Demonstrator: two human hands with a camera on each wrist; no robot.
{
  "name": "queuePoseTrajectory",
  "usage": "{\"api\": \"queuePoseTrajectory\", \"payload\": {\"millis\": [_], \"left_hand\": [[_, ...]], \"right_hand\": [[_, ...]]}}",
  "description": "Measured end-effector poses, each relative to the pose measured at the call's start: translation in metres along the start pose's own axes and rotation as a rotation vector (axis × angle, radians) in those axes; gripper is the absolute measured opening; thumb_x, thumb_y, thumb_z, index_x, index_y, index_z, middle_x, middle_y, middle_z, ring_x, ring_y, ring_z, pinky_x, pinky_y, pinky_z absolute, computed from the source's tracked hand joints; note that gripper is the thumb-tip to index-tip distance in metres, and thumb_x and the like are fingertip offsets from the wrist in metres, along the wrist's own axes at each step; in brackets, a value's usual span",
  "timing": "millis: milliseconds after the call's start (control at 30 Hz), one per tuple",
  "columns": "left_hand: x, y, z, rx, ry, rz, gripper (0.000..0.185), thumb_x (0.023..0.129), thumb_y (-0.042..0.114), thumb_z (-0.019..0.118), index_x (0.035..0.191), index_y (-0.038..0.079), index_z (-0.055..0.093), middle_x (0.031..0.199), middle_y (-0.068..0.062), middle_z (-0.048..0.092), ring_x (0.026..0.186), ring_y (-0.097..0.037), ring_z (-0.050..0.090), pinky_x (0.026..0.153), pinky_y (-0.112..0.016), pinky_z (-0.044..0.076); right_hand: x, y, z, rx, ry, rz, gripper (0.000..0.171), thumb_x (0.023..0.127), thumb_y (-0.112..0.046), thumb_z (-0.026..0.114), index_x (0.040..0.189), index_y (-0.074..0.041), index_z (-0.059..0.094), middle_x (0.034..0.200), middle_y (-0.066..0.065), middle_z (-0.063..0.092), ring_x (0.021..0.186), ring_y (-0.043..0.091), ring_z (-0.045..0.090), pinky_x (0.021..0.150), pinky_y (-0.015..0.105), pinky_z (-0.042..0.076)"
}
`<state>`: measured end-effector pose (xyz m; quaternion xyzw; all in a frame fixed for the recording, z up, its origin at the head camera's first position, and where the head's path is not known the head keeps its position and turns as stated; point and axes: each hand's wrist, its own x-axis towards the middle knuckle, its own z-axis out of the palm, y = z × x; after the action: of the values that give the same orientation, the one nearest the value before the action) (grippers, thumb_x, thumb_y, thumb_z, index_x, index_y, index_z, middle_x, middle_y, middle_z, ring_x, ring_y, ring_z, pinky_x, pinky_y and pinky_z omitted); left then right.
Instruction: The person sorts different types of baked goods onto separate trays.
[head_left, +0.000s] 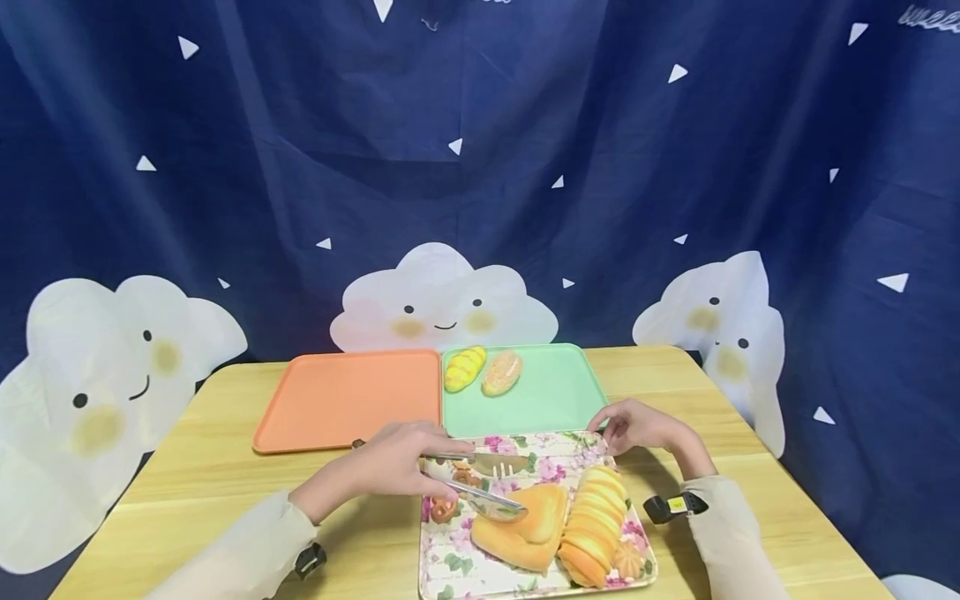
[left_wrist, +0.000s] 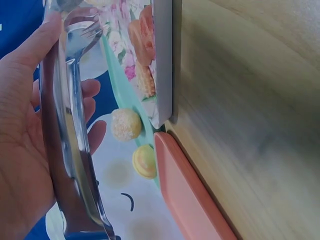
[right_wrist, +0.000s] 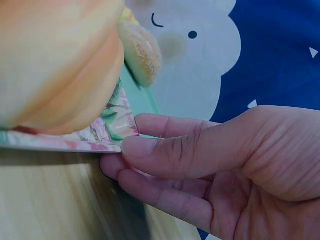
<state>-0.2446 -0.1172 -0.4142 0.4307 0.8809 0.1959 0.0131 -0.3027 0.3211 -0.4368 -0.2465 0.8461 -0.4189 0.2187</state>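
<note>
Steel tongs (head_left: 480,487) are gripped in the left hand (head_left: 397,467), jaws apart over the triangular bun (head_left: 521,527) on the floral tray (head_left: 457,567). Right hand (head_left: 637,427) pinches the tray's far corner, thumb on top, fingers beneath.

the wooden table (head_left: 225,467) bears three trays. the floral tray (head_left: 525,575) lies at the fingers; the orange tray (head_left: 337,400) and green tray (head_left: 555,392) lie beyond them.

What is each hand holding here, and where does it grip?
The left hand grips metal tongs by their handle end. The right hand pinches the far right corner of the floral tray.
</note>
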Motion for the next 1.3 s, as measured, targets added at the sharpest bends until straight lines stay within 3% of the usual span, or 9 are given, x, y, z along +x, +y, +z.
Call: {"api": "queuePoseTrajectory", "payload": {"millis": [200,500,833,1133,1300], "left_hand": [[0.001,0.002,0.001,0.058,-0.017,0.052,0.062,0.081,0.057,0.079,0.137,0.033,0.066,0.117,0.011,0.072,0.096,-0.005,0.062,0.071,-0.022,0.049],[0.005,0.005,0.004,0.096,-0.046,0.078,0.047,0.088,0.052,0.074,0.132,0.034,0.07,0.121,0.008,0.074,0.103,-0.01,0.067,0.077,-0.028,0.053],[0.006,0.014,0.009,0.109,-0.006,0.076,0.033,0.086,0.045,0.077,0.117,0.033,0.077,0.085,0.015,0.07,0.071,0.003,0.051,0.059,-0.017,0.039],[0.004,0.019,0.011,0.095,0.04,0.06,0.031,0.087,0.04,0.078,0.116,0.03,0.079,0.088,0.013,0.072,0.069,0.005,0.051,0.055,-0.015,0.036],[0.001,0.018,0.006,0.103,0.073,0.06,0.03,0.088,0.04,0.077,0.116,0.028,0.079,0.095,0.013,0.076,0.077,0.002,0.062,0.063,-0.018,0.047]], "right_hand": [[0.001,0.001,0.001,-0.008,-0.003,-0.01,0.037,0.079,0.017,0.069,0.116,0.011,0.067,0.09,0.031,0.068,0.078,0.023,0.067,0.067,0.027,0.057],[0.0,-0.002,0.001,-0.02,0.002,0.001,0.037,0.079,0.02,0.066,0.115,0.012,0.067,0.085,0.019,0.069,0.075,0.023,0.067,0.067,0.027,0.058],[0.0,-0.003,0.001,-0.022,0.009,0.026,0.038,0.078,0.02,0.066,0.114,0.01,0.068,0.088,0.026,0.068,0.075,0.027,0.067,0.068,0.027,0.058],[0.0,-0.001,0.001,-0.024,0.012,0.027,0.038,0.078,0.02,0.066,0.115,0.011,0.068,0.089,0.025,0.068,0.076,0.027,0.066,0.068,0.027,0.058],[0.0,-0.001,0.0,-0.025,0.008,0.01,0.038,0.078,0.02,0.065,0.115,0.011,0.067,0.09,0.03,0.068,0.077,0.028,0.067,0.069,0.027,0.058]]}}
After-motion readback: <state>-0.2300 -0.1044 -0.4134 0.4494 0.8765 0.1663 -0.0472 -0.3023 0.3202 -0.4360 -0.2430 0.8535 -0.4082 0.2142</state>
